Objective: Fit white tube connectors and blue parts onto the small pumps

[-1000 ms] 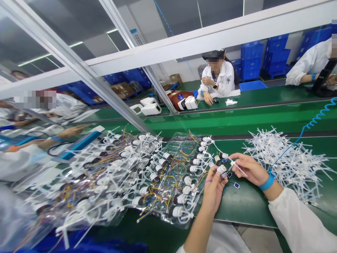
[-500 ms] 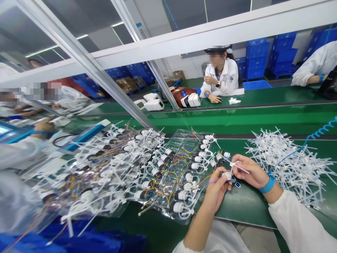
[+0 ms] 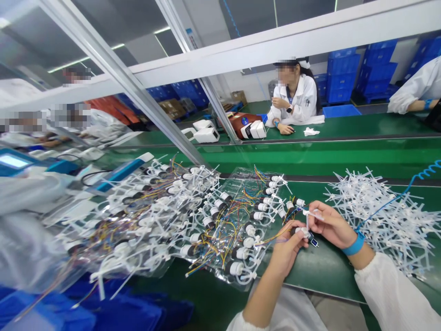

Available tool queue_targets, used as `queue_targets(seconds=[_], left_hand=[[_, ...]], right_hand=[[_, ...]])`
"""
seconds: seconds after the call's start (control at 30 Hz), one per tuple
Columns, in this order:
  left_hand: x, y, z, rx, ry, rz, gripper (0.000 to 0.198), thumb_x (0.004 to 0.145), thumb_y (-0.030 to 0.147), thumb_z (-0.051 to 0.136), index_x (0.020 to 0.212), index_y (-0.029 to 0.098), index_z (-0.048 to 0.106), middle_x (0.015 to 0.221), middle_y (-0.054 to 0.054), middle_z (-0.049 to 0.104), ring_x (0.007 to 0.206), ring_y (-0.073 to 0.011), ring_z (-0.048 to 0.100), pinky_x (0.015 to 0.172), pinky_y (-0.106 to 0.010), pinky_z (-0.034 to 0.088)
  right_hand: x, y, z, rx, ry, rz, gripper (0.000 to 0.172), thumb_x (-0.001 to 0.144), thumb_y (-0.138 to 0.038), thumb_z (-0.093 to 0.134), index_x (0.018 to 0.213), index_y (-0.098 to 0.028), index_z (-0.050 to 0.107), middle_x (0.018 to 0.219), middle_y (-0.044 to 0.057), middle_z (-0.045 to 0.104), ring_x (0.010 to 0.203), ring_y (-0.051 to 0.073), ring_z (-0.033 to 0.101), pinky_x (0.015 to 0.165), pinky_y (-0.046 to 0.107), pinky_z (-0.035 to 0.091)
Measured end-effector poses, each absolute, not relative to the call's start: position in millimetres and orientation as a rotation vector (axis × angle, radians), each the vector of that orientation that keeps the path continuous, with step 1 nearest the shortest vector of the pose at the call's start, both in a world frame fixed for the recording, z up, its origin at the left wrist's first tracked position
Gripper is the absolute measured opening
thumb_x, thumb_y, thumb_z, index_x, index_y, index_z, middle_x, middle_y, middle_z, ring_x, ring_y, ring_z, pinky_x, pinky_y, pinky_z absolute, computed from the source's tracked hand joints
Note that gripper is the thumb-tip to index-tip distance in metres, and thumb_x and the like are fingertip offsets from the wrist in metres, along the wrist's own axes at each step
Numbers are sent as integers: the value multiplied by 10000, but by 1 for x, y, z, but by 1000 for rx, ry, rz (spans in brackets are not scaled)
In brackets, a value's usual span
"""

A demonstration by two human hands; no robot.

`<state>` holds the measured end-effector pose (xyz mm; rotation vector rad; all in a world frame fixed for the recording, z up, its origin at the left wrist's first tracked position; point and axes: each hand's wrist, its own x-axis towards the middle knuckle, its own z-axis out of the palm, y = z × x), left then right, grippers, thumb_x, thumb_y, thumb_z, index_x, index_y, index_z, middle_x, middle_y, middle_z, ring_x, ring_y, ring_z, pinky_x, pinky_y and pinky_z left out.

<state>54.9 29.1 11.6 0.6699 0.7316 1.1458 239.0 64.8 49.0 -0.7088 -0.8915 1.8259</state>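
Note:
My left hand (image 3: 286, 248) is closed around a small motor pump (image 3: 302, 231) with a white head. Coloured wires trail from it to the left, and its body is mostly hidden by my fingers. In my right hand (image 3: 332, 230), thumb and fingers pinch a white tube piece with a joint (image 3: 306, 213), just above the pump. One leg of the tube points down to the pump head; whether it is seated there I cannot tell. Below my fingers, a small dark blue part (image 3: 313, 241) shows over the green bench.
Rows of similar pumps with wires and tubes lie on clear plastic sheets (image 3: 220, 230) to the left. A heap of white tube pieces (image 3: 382, 211) lies right, crossed by a blue coiled cord (image 3: 409, 184). Blue bins (image 3: 120, 312) stand lower left. A co-worker (image 3: 296, 99) sits opposite.
The whole view has shifted slightly right. My hands stay together at the pump, and the tube's lower leg now stands more upright over the pump head.

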Motion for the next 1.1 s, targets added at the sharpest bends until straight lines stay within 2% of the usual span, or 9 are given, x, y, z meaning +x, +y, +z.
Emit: queue_targets(seconds=[0.23,0.43,0.6,0.77,0.9,1.1], left_hand=[[60,29,5,654,781,1181,547,633,492,1086,919,150,769,772,-22,714,636,-127,663,592,-231,551],[63,32,-2,651,828,1210,593,566,528,1098,851,146,744,780,-54,745,594,-125,655,546,-228,528],[64,33,-8,650,810,1232,584,594,540,1085,850,156,726,746,-53,728,590,-122,635,539,-220,484],[64,34,-11,619,741,1322,516,667,488,1064,879,155,731,771,-41,721,610,-120,651,553,-217,446],[63,34,-6,569,683,1371,478,670,416,1069,858,152,719,809,-38,728,633,-106,633,557,-205,436],[59,31,6,497,651,1397,478,714,428,1067,880,149,716,843,-31,708,670,-92,625,602,-196,465]], right_hand=[[241,55,47,-700,-987,1849,391,900,-551,923,1044,-250,719,822,36,682,671,181,508,648,330,434],[242,50,51,-781,-1035,1881,386,929,-574,888,1135,-277,754,849,38,677,752,216,556,757,375,501],[240,46,50,-837,-1038,1873,449,873,-608,919,1148,-279,786,856,68,715,762,247,617,742,394,504],[243,45,38,-880,-995,1813,511,814,-605,972,1188,-282,846,1000,125,795,783,250,637,685,375,478],[244,47,36,-887,-1000,1790,464,819,-630,971,1087,-261,883,946,105,785,744,216,601,658,346,452],[243,57,37,-869,-1121,1747,436,854,-631,941,1024,-235,875,897,79,738,742,200,591,649,323,443]])
